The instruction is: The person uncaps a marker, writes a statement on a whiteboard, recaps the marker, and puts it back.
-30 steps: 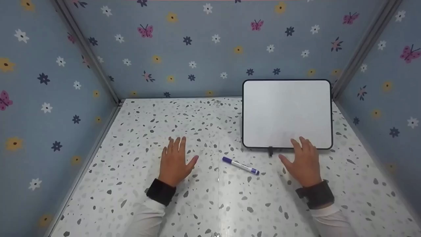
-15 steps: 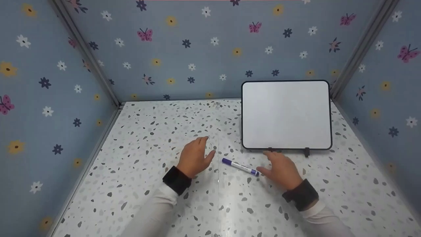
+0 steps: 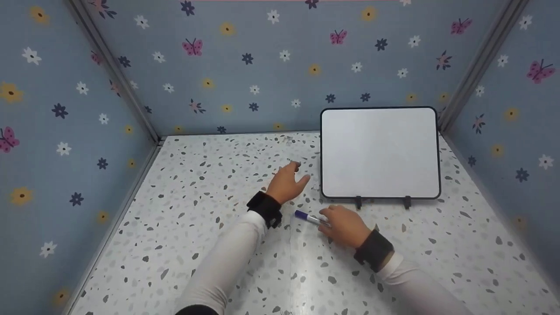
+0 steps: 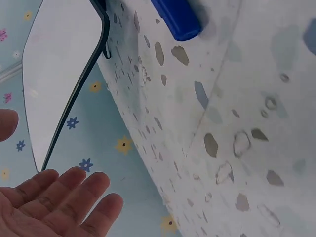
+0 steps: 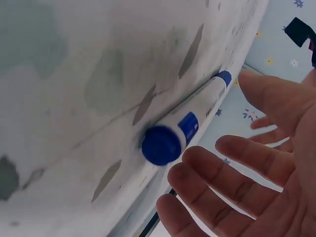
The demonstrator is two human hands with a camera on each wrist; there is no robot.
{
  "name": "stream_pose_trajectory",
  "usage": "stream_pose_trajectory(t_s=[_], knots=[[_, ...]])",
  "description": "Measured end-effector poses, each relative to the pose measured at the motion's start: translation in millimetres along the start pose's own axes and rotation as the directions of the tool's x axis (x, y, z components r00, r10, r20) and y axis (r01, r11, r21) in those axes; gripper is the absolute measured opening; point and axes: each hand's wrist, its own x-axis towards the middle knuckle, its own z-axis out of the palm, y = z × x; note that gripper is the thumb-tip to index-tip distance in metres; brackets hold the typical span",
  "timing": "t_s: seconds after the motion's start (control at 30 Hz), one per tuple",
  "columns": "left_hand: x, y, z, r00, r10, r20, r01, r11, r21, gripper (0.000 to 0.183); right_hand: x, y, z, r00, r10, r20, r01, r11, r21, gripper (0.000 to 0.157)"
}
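A white marker with a blue-purple cap (image 3: 302, 215) lies on the speckled tabletop. My right hand (image 3: 347, 225) is over its right end, thumb on the near side and fingers on the far side. In the right wrist view the fingers (image 5: 217, 207) are spread and relaxed beside the marker (image 5: 200, 106), not closed around it. My left hand (image 3: 286, 183) reaches beyond the marker's capped end, near the left edge of the whiteboard (image 3: 379, 152). Its fingers (image 4: 74, 197) are loosely extended and hold nothing. The black-framed whiteboard stands upright on small dark feet, its surface blank.
The speckled tabletop (image 3: 210, 162) is bounded by a flowered back wall (image 3: 262, 65) and side walls with grey corner strips. The whiteboard stands at the back right, close to the corner. Both wrists wear black bands (image 3: 375, 250).
Both hands have moved toward the middle. My right hand has left the whiteboard's lower edge and come over the marker; my left hand has moved right and forward. Marker and board stay put.
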Motion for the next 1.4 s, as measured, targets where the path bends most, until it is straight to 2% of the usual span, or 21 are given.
stream_pose_trajectory(t_s=[0.13, 0.3, 0.43, 0.57, 0.67, 0.8, 1.0, 1.17, 1.27, 1.4], knots=[[20.7, 3.5, 9.2, 0.999, -0.050, 0.015, 0.051, 0.992, -0.113, 0.058, 9.1, -4.8, 7.4, 0.999, -0.030, 0.011, 0.031, 0.999, -0.014, 0.023], [40.1, 9.1, 15.5, 0.993, -0.110, 0.053, 0.119, 0.967, -0.227, 0.062, 15.8, -7.1, 14.1, 0.999, -0.046, 0.021, 0.047, 0.998, -0.034, 0.006], [51.7, 14.2, 18.4, 0.986, -0.139, 0.094, 0.160, 0.948, -0.276, 0.067, 14.9, -7.2, 12.7, 0.999, -0.031, 0.039, 0.032, 0.999, -0.021, 0.003], [60.6, 19.0, 23.3, 0.979, -0.154, 0.131, 0.188, 0.933, -0.308, 0.072, 6.7, -6.0, 5.3, 0.996, 0.033, 0.088, -0.034, 0.999, 0.012, 0.004], [66.6, 19.6, 28.6, 0.973, -0.164, 0.165, 0.214, 0.909, -0.357, 0.074, -2.4, -4.6, -3.8, 0.990, 0.070, 0.124, -0.077, 0.996, 0.046, 0.008], [71.5, 18.6, 35.2, 0.960, -0.185, 0.212, 0.260, 0.871, -0.417, 0.075, -17.5, 0.4, -16.0, 0.990, 0.061, 0.128, -0.075, 0.992, 0.101, 0.012], [74.3, 19.2, 43.7, 0.939, -0.204, 0.277, 0.306, 0.863, -0.401, 0.073, -41.9, 13.8, -26.2, 0.994, 0.017, 0.105, -0.038, 0.980, 0.196, 0.010], [75.2, 20.4, 52.5, 0.926, -0.253, 0.279, 0.353, 0.842, -0.409, 0.074, -56.9, 21.6, -29.7, 0.998, 0.024, 0.065, -0.039, 0.971, 0.235, 0.013], [75.0, 20.0, 58.5, 0.928, -0.265, 0.262, 0.355, 0.841, -0.408, 0.071, -64.7, 23.1, -32.2, 0.997, 0.033, 0.070, -0.049, 0.971, 0.233, 0.018], [74.5, 20.5, 65.2, 0.949, -0.242, 0.204, 0.312, 0.822, -0.477, 0.064, -73.1, 25.3, -35.5, 0.994, 0.062, 0.088, -0.082, 0.968, 0.238, 0.023]])
